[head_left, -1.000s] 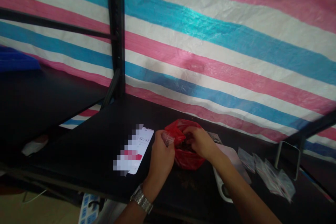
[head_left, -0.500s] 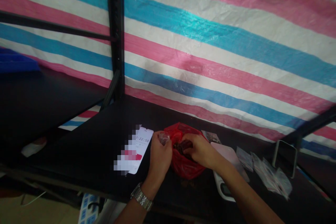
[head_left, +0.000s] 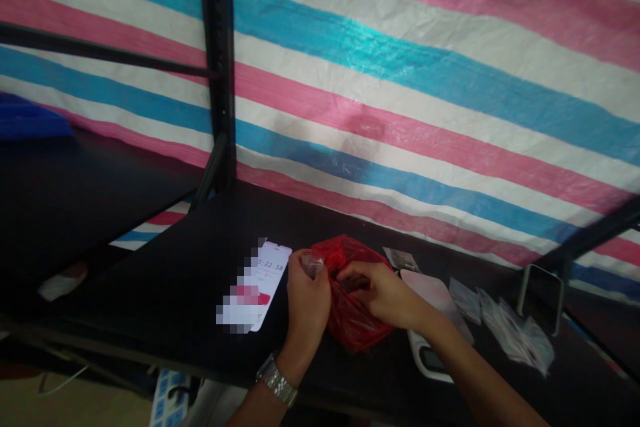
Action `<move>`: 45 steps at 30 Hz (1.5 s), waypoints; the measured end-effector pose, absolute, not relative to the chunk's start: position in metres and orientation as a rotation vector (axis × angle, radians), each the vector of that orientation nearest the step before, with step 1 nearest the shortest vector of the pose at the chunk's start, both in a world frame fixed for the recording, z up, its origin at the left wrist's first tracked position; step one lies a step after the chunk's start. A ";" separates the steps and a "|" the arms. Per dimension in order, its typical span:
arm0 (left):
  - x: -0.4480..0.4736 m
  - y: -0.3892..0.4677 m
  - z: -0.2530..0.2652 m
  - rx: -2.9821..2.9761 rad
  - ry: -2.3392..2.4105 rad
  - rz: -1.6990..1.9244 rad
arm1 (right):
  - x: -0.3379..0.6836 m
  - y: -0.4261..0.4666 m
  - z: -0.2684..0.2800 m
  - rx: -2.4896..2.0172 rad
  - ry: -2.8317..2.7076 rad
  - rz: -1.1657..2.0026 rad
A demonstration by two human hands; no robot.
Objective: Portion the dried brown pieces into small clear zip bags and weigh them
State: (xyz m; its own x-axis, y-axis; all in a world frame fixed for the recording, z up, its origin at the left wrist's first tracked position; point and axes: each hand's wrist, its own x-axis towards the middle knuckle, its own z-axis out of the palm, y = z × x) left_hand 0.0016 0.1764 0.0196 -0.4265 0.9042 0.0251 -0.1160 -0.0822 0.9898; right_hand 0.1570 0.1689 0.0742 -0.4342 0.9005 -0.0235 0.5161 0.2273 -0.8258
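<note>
A red plastic bag point(head_left: 357, 323) stands on the black shelf, its mouth open towards me. My left hand point(head_left: 310, 290) is closed at the bag's left edge, with a small clear plastic bag point(head_left: 313, 261) pinched between thumb and fingers. My right hand point(head_left: 385, 290) reaches over the red bag's mouth from the right. Its fingers are curled inward, and dark brown stuff point(head_left: 356, 281) shows beneath them. What exactly sits between those fingers is hard to make out.
A white scale point(head_left: 434, 363) stands right of the red bag, with several flat clear packets point(head_left: 515, 333) beyond it. A lit phone point(head_left: 270, 280) lies left of my left hand. A framed dark panel point(head_left: 543, 297) stands far right. Striped sheeting point(head_left: 400, 113) hangs behind.
My right hand has shifted slightly, its fingers more over the bag's mouth, and less of the dark contents shows. The red bag sags a little lower. My left hand keeps its grip.
</note>
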 end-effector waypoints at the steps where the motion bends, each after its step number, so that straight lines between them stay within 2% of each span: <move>1: 0.002 0.176 0.019 0.909 1.396 1.634 | 0.157 0.168 0.074 -1.280 -2.010 1.117; 9: 0.008 0.172 0.019 0.904 1.447 1.765 | 0.162 0.170 0.067 -1.194 -1.796 1.294; 15: 0.008 0.171 0.023 1.039 1.427 1.851 | 0.175 0.176 0.068 -1.196 -1.692 1.310; 22: 0.001 0.159 0.026 1.580 1.296 1.870 | 0.189 0.155 0.083 -1.142 -1.581 1.242; 29: 0.010 0.148 0.026 1.949 1.275 1.716 | 0.185 0.133 0.117 -1.113 -1.628 1.059; 36: 0.030 0.142 0.024 2.133 1.333 1.675 | 0.156 0.113 0.141 -1.317 -2.128 0.347; 45: 0.043 0.141 0.018 1.942 1.267 1.599 | 0.164 0.113 0.152 -1.394 -2.425 0.110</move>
